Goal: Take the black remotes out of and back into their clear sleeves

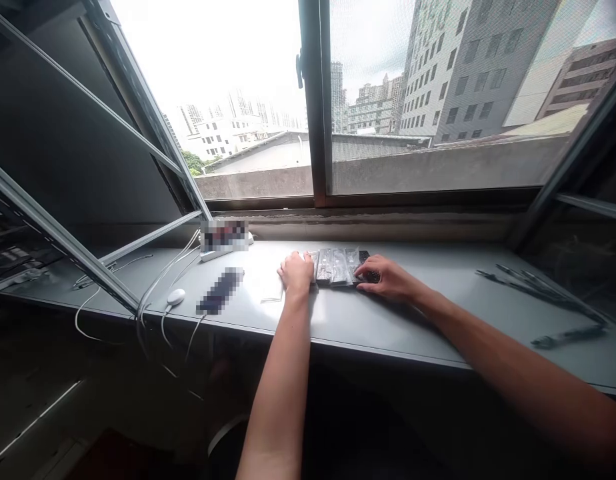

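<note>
A row of small clear plastic packets with dark contents [337, 267] lies on the grey table [368, 320] under the window. My left hand [297, 272] rests closed at the left end of the row, fingers curled against the first packet. My right hand [383, 276] lies at the right end, fingers bent over a dark packet there. What sits under each palm is hidden.
A blurred dark object [220, 291], a white round puck with cable [175, 297] and a white power strip [223, 239] lie to the left with several white cables. Dark thin rods and a pen-like tool [563, 337] lie at the right. Metal shelf struts [63, 240] cross the left.
</note>
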`<move>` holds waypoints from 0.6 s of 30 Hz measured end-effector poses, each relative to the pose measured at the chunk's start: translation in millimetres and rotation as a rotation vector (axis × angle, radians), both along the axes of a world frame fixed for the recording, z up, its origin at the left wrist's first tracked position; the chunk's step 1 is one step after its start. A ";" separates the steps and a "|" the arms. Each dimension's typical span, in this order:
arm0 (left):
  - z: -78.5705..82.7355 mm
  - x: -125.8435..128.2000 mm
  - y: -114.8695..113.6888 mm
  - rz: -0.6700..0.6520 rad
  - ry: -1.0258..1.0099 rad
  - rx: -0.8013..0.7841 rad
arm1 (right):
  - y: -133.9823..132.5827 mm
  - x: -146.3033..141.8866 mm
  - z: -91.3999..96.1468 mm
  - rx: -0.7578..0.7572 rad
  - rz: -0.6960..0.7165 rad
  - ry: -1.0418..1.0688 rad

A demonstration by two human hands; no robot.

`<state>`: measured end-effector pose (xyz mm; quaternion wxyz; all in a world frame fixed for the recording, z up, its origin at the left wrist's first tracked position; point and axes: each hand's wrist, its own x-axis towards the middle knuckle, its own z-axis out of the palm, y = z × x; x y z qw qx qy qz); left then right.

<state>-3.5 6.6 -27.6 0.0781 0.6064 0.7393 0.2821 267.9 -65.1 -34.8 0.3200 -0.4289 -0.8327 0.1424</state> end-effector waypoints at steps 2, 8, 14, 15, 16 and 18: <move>-0.9 -0.8 0.2 0.018 0.004 -0.012 | -2.1 -0.7 1.0 -0.032 -0.009 0.025; -1.9 -0.5 -0.5 0.067 0.037 -0.021 | -8.0 -2.3 4.5 -0.076 -0.031 0.080; -1.2 -1.1 -0.9 0.084 0.041 -0.039 | -9.9 -3.1 12.0 -0.051 0.004 0.074; -0.9 -1.2 -1.2 0.088 0.037 -0.032 | -10.1 -3.2 12.9 -0.050 0.011 0.071; -0.8 -1.3 -1.4 0.094 0.033 -0.024 | -10.1 -3.2 13.4 -0.051 0.014 0.070; -0.6 -1.6 -1.7 0.105 0.020 0.002 | -9.9 -3.0 13.8 -0.053 0.000 0.086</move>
